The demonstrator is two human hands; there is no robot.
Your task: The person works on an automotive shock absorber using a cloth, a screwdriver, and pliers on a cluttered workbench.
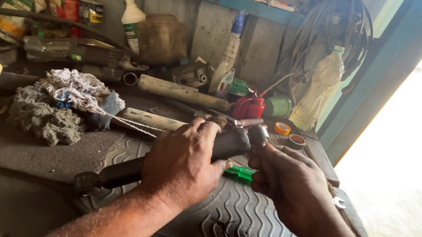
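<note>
The long black shaft (159,164), dull and greasy, is clasped by the left hand (182,164); the right hand (285,182) pinches its end.

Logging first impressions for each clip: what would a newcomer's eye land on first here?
Two hands at the centre: the left hand grips a long dark part over a ribbed rubber mat, the right hand holds a green-handled tool. A rag pile lies at left.

The left hand (182,163) grips a long dark metal part (159,164) lying across a ribbed rubber mat (240,217) on the surface (16,190). The right hand (290,183) holds a green-handled tool (239,172) at the part's upper end. Rags (60,101) lie to the left, and a red oil can (249,106) stands behind.
</note>
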